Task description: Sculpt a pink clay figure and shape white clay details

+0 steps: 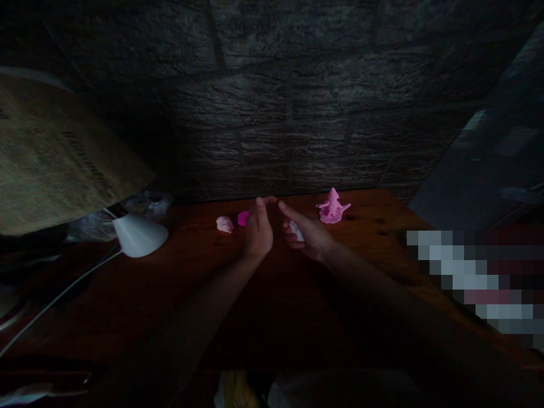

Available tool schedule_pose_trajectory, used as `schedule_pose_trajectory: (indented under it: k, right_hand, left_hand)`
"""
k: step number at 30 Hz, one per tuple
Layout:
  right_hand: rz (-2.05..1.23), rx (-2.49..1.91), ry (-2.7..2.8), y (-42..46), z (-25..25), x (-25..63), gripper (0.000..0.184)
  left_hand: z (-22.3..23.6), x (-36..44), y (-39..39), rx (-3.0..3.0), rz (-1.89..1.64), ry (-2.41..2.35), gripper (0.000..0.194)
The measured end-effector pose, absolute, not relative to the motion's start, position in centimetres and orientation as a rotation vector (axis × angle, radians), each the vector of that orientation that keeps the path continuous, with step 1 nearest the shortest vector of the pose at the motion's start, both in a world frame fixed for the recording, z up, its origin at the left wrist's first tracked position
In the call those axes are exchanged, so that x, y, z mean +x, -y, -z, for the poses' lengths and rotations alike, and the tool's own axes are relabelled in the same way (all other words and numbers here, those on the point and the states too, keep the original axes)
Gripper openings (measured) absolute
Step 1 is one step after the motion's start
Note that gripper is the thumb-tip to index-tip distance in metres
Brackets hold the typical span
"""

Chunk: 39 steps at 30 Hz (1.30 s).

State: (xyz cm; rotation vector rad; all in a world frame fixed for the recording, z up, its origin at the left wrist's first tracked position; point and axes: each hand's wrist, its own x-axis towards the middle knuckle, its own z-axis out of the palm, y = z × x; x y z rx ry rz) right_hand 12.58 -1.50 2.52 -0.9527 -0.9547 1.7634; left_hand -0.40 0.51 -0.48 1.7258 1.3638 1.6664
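My right hand [312,233] is closed around a whitish lump [296,230], its fingers curled under and its thumb pointing up and to the left. Facing it across a small gap, my left hand [259,232] has its thumb raised and its fingers stretched out, with nothing visible in it. Just left of that hand is a bright magenta piece [243,218], partly hidden behind it. Farther left, a pale pink lump [225,224] lies on the wooden table [361,277]. A pink modelled figure [333,207] with a pointed top and outspread arms stands right of my right hand.
A white cone-shaped lamp base [140,235] with a cable stands at the left, under a large brown printed paper shade [59,153]. Crumpled clear plastic [91,222] lies beside it. A dark stone-patterned wall [272,102] rises behind the table, and a grey panel [476,170] leans at the right.
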Motion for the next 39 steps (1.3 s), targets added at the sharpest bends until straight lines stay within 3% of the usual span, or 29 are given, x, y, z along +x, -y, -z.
schedule_pose_trajectory:
  k: [3, 9, 13, 18, 29, 35, 39]
  right_hand:
    - [-1.73, -1.014, 0.98, 1.8, -3.0, 12.5, 0.061]
    - [-1.615, -1.151, 1.103, 1.8, -2.3, 12.0, 0.064]
    - [-1.66, -1.007, 0.972, 1.1, -1.9, 12.2, 0.049]
    - [-1.897, -0.792, 0.919, 0.9, -1.7, 12.5, 0.016]
    - [-2.064, -0.726, 0.676, 0.5, -1.8, 13.3, 0.005]
    - [-1.941, -0.963, 0.695, 1.0, -3.1, 13.2, 0.048]
    - [-1.831, -0.956, 0.784, 1.7, -3.7, 12.7, 0.062]
  left_hand:
    - [0.4, -0.3, -0.4, 1.712, -1.694, -1.332, 0.073]
    - [0.4, -0.2, -0.2, 1.715, -1.68, -1.288, 0.071]
    - [0.5, -0.2, -0.2, 1.736, -1.664, -1.256, 0.069]
    - [0.4, -0.3, -0.5, 1.674, -1.672, -1.273, 0.068]
    - [0.4, -0.2, -0.2, 1.647, -1.608, -1.271, 0.067]
    - [0.2, -0.2, -0.2, 1.731, -1.631, -1.284, 0.067]
    - [0.1, -0.1, 0.3, 1.89, -1.63, -1.264, 0.065]
